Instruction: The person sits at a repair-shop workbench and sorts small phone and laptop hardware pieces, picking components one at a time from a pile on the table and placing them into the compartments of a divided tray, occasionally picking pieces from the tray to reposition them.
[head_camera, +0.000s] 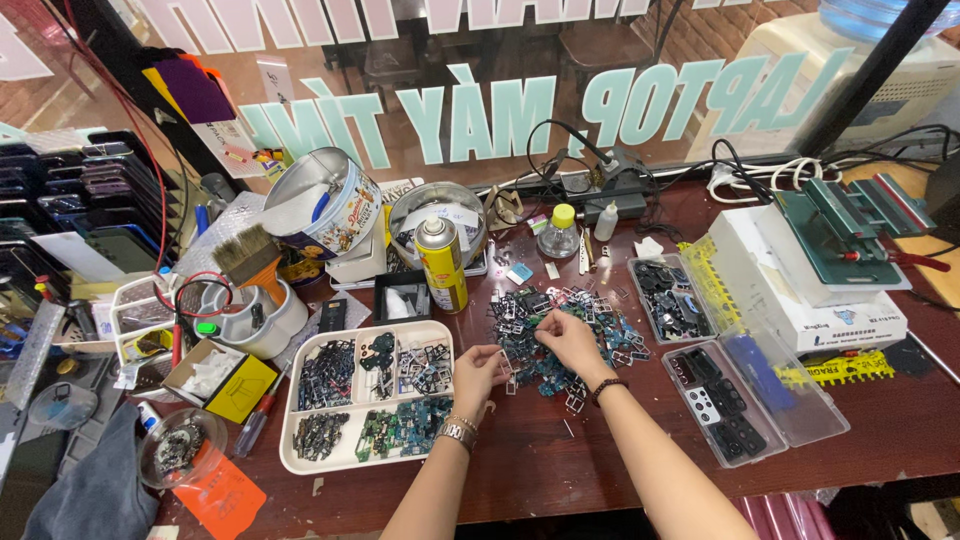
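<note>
A heap of small metal and blue electronic parts lies on the dark wooden table. My right hand rests on the heap, fingers pinched among the pieces. My left hand sits at the heap's left edge, fingertips pinching a small part. Whether either pinch holds a piece is too small to see. Just left of it stands a white divided tray with sorted dark and green parts in its compartments.
A yellow spray can and small black box stand behind the tray. An open clear plastic case with dark parts lies right, beside a white box. Tins, a brush, cups and phone cases crowd the left.
</note>
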